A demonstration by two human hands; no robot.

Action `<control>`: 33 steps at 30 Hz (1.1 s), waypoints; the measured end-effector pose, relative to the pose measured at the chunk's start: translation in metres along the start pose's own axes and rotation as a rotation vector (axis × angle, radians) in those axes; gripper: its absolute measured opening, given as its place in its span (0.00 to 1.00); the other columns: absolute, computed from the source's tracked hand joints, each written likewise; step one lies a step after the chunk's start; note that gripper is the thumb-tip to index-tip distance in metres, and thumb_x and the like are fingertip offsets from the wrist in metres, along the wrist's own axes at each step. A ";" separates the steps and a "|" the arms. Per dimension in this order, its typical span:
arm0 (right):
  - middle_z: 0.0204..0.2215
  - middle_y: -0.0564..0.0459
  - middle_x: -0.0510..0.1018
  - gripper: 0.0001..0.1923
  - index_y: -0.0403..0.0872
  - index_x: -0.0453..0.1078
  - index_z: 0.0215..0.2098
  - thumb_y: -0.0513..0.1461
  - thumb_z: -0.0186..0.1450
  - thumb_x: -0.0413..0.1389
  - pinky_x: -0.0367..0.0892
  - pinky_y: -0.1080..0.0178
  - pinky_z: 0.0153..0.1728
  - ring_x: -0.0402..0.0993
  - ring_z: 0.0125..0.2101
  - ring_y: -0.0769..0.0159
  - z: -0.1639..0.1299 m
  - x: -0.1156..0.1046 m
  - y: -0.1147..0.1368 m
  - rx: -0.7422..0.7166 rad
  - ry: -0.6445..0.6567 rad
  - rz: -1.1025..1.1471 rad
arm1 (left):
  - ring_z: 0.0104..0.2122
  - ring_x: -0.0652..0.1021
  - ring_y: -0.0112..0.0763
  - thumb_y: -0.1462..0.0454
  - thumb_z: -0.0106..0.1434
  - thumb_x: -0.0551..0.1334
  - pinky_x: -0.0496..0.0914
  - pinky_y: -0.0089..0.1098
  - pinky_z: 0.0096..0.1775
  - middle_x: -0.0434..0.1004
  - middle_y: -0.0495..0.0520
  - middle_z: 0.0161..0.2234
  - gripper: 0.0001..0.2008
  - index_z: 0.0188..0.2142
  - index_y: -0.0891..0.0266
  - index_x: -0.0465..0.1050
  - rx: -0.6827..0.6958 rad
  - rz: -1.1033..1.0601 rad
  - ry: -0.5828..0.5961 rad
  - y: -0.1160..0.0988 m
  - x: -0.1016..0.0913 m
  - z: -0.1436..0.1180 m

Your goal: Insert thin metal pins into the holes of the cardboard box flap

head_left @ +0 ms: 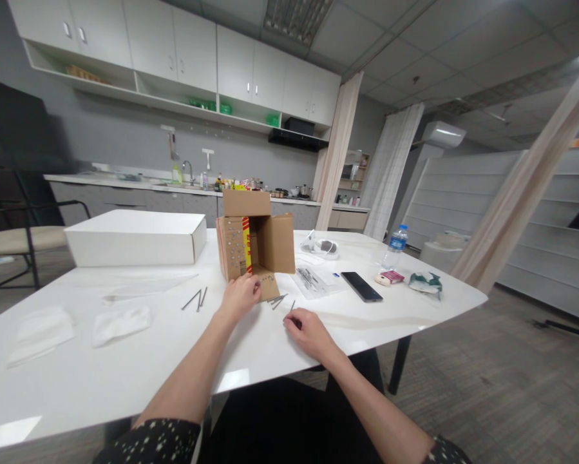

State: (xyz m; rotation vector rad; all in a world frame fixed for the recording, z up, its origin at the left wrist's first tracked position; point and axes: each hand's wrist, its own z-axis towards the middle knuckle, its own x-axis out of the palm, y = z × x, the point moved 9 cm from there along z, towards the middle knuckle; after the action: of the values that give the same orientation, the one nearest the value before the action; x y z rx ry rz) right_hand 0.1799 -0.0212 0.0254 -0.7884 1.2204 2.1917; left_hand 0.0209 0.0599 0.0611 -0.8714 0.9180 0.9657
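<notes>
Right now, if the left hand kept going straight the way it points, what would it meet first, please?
Most likely the cardboard box: the left hand already sits at its lower flap.

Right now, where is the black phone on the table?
In the head view, the black phone lies flat on the white table, right of the cardboard box, beside a small pink item.

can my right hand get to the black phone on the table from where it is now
Probably yes. The right hand rests on the table, and the black phone lies flat further out to its right. Only bare tabletop shows between them; the clear packet sits off to the side.
</notes>
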 end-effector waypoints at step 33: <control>0.28 0.52 0.77 0.09 0.46 0.74 0.31 0.34 0.64 0.52 0.61 0.66 0.33 0.70 0.29 0.67 0.000 0.002 -0.001 -0.004 -0.005 0.007 | 0.46 0.76 0.42 0.66 0.61 0.56 0.64 0.38 0.45 0.80 0.56 0.40 0.09 0.36 0.58 0.74 0.083 0.016 0.117 -0.008 0.018 -0.003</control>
State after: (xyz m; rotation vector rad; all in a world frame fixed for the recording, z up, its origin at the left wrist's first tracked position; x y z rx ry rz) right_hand 0.1795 -0.0208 0.0237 -0.7813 1.2193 2.2010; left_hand 0.0325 0.0596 0.0452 -0.8578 1.0590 0.8906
